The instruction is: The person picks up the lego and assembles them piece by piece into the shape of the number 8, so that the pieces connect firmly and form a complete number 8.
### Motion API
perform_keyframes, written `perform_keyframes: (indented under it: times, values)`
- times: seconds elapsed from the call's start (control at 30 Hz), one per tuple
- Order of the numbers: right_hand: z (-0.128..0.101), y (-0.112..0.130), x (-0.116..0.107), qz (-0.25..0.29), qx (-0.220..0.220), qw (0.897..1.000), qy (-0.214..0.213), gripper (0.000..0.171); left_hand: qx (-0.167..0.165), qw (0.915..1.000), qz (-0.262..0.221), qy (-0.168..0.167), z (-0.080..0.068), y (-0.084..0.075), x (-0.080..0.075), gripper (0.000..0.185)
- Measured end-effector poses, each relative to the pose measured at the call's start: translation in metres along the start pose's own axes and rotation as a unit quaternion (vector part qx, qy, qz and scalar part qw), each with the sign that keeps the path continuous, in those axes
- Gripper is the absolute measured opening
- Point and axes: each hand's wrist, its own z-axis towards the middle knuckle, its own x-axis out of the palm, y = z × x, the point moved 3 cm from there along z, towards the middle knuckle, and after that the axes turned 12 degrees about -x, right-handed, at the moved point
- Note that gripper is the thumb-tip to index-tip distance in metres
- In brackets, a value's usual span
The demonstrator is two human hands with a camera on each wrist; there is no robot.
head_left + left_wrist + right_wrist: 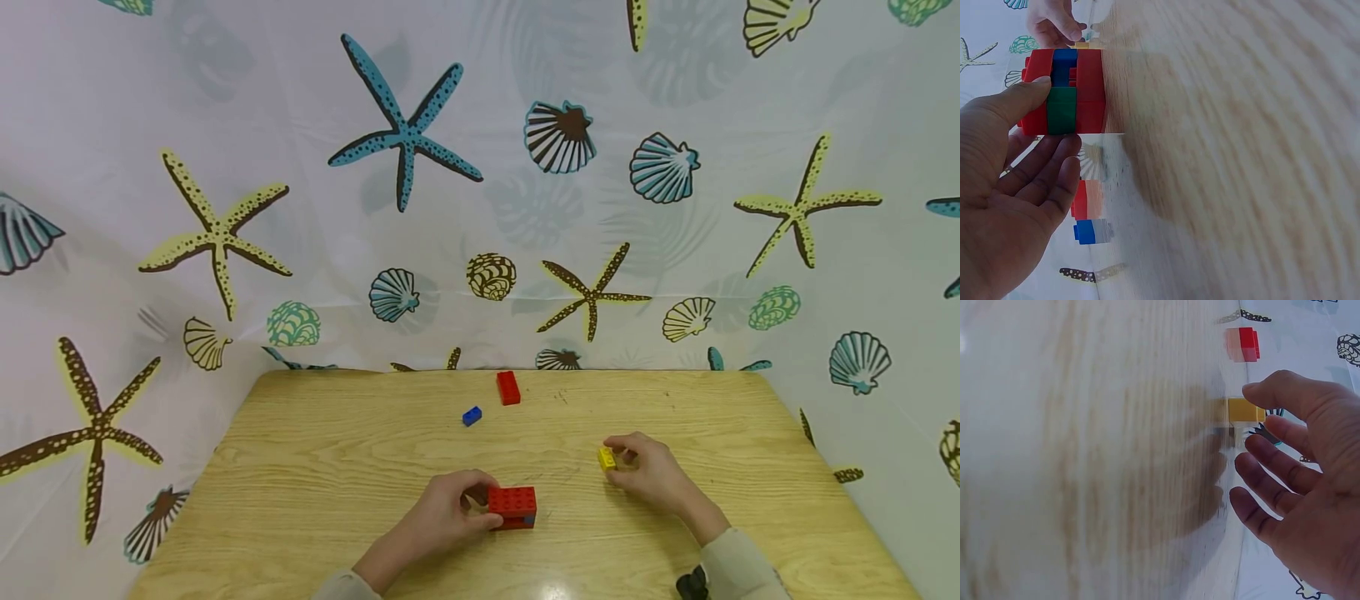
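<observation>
Two hands work on a wooden tabletop [315, 467] in the head view. The left hand [450, 510] curls round a red block stack [513, 506] near the front edge, its long axis running left to right. Right of the stack, the right hand [647, 468] pinches a small yellow brick [606, 458]. Beyond the stack lie a blue brick [472, 415] and a long red brick [508, 387], which points away from the person.

From the left wrist, thumb and fingers [1047, 169] clasp the stack [1088, 90], showing blue and green pieces in its middle.

From the right wrist, the thumb and loosely bent fingers [1272, 456] close on the yellow brick [1244, 410].
</observation>
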Motion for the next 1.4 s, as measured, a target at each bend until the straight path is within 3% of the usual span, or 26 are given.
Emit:
perform_keyframes:
  times: [0.6, 1.1, 1.4]
  values:
    - [0.0006, -0.0035, 0.0015, 0.003, 0.011, 1.0, 0.014, 0.047, -0.002, 1.0, -0.002, -0.001, -0.0005, -0.0005, -0.0008, 0.032]
    - [0.0013, -0.0074, 0.0048, 0.007, 0.0, 1.0, -0.003, 0.04, 0.0, 1.0, -0.002, -0.002, -0.0015, -0.0005, -0.0002, 0.031]
    - [0.0023, -0.0065, 0.0039, -0.002, 0.023, 1.0, 0.001, 0.036, -0.004, 1.0, -0.004, 0.0, -0.0014, -0.0005, 0.0004, 0.03]
